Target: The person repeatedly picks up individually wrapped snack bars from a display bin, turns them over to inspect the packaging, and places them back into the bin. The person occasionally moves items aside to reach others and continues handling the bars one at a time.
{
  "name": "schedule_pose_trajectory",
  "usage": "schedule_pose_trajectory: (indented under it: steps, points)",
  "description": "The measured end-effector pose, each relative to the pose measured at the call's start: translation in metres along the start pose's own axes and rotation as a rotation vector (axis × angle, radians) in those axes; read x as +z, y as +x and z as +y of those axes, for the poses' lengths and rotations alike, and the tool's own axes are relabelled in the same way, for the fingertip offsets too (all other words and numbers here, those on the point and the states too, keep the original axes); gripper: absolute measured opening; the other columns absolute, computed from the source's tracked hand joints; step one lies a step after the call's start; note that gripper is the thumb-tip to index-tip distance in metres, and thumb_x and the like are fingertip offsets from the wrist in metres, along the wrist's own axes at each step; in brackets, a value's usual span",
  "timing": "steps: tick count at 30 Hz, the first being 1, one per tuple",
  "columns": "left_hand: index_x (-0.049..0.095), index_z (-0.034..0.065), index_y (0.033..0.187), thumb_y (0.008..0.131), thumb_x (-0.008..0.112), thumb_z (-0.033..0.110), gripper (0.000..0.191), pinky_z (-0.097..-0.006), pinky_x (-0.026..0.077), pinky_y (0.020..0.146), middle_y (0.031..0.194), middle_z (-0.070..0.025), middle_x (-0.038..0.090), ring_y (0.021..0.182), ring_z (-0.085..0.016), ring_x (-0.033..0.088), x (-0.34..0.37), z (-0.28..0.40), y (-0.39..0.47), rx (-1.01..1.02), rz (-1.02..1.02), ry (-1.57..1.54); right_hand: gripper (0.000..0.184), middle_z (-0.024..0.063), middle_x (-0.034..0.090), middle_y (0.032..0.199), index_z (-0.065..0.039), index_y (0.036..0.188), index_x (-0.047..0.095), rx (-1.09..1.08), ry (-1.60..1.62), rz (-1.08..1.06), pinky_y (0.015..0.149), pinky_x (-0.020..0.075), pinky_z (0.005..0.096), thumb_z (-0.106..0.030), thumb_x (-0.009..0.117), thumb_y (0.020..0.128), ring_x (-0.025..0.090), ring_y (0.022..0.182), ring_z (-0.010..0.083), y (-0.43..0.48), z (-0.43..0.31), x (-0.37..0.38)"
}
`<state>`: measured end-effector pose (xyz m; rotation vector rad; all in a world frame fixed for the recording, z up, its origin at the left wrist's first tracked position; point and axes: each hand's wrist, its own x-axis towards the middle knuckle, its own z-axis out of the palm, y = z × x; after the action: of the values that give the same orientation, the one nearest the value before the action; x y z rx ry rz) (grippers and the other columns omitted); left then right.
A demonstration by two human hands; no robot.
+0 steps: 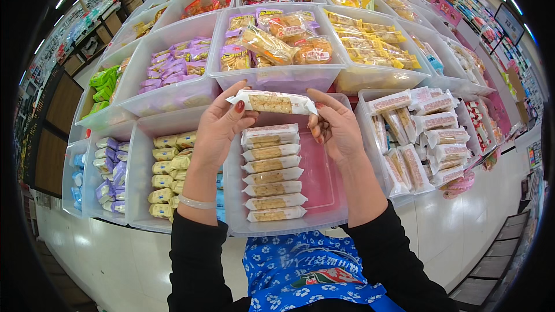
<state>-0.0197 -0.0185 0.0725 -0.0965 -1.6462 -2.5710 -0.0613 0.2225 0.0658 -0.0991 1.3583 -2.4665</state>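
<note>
Between my two hands is a wrapped snack bar (272, 103) in white packaging with a clear window, held level above a plastic bin (286, 227). My left hand (223, 125) grips its left end between thumb and fingers. At the right end, my right hand (334, 123) pinches the wrapper's tip. Below them, a column of similar wrapped bars (274, 175) lies in the bin's left half, stacked neatly one behind another. The bin's pink bottom (320, 173) shows to the right of that column.
To the right, another bin (368, 147) holds loosely piled white-wrapped bars (446, 138). Yellow packets (162, 173) and purple packets (110, 173) fill bins at the left. Behind stands a raised bin (277, 71) of mixed pastries, beside yellow-wrapped snacks (373, 43). Store shelves surround the display.
</note>
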Motion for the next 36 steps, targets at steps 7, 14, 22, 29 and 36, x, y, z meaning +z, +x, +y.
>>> schedule_pose_trajectory:
  steps: [7,14,22,29,36]
  points:
    - [0.051,0.0004,0.138,0.102,0.053,0.017,0.039,-0.0282,0.057,0.087,0.111,-0.0092,0.066,0.095,-0.015,0.066,-0.007,-0.002,0.003,-0.032,-0.014,-0.114,0.032,0.0081,0.067,0.076,0.003,0.126,0.060,-0.020,-0.034,0.036,0.049,0.0464,0.0199,-0.011,0.057,0.097,0.061,0.057,0.0092,-0.001,-0.001,0.004]
    - [0.051,-0.0007,0.138,0.103,0.051,0.020,0.040,-0.0278,0.057,0.088,0.113,-0.0087,0.065,0.097,-0.015,0.065,-0.009,-0.004,0.003,-0.025,-0.008,-0.174,0.026,0.0042,0.067,0.084,0.001,0.113,0.069,-0.260,-0.451,0.177,0.063,0.0515,0.0204,-0.001,0.071,0.087,0.062,0.073,0.0065,0.000,0.010,0.006]
    - [0.047,-0.0013,0.140,0.104,0.048,0.030,0.047,-0.0243,0.058,0.081,0.112,-0.0088,0.066,0.092,-0.014,0.066,-0.009,-0.002,0.003,-0.026,0.005,-0.070,0.015,0.0063,0.068,0.106,0.000,0.101,0.073,-0.607,-0.428,0.129,0.081,0.0502,0.0223,0.001,0.071,0.087,0.062,0.092,0.0080,0.006,0.018,0.002]
    - [0.058,0.0011,0.131,0.102,0.053,0.037,0.046,-0.0211,0.056,0.074,0.102,-0.0069,0.069,0.082,-0.010,0.065,-0.008,-0.004,0.004,-0.009,0.114,0.006,0.011,0.0091,0.069,0.105,0.004,0.100,0.071,-0.477,-0.388,0.089,0.086,0.0516,0.0254,0.001,0.065,0.091,0.064,0.094,0.0129,0.004,0.018,-0.001]
    - [0.059,0.0019,0.129,0.103,0.052,0.030,0.039,-0.0255,0.056,0.081,0.107,-0.0079,0.068,0.090,-0.013,0.065,-0.007,-0.004,0.004,0.020,0.075,-0.043,0.012,0.0072,0.071,0.104,0.001,0.101,0.072,-0.464,-0.214,0.084,0.085,0.0512,0.0246,0.001,0.065,0.091,0.063,0.093,0.0095,0.007,0.020,0.000]
